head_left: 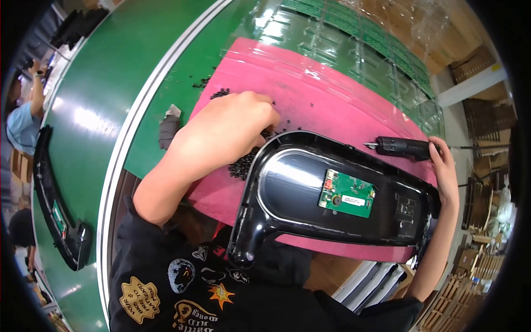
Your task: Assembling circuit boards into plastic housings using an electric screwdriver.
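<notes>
A black curved plastic housing (298,216) lies open side up before me, partly over the pink mat. Inside it sits a green circuit board (354,191) with a white label and small connectors. My left hand (232,127) is curled beside the housing's far left rim, over a pile of small black screws (239,169). Its fingertips are mostly hidden, so whatever they pinch does not show. At the right, my right hand (444,166) grips the rear end of a black electric screwdriver (401,148), whose bit points left above the mat.
Clear plastic trays (332,39) stand along the far side of the pink mat (332,94). A dark grey wrapped bundle (168,130) lies left of my left arm. Another black housing (55,205) rests on the green conveyor (133,50). A co-worker (25,124) is at the far left.
</notes>
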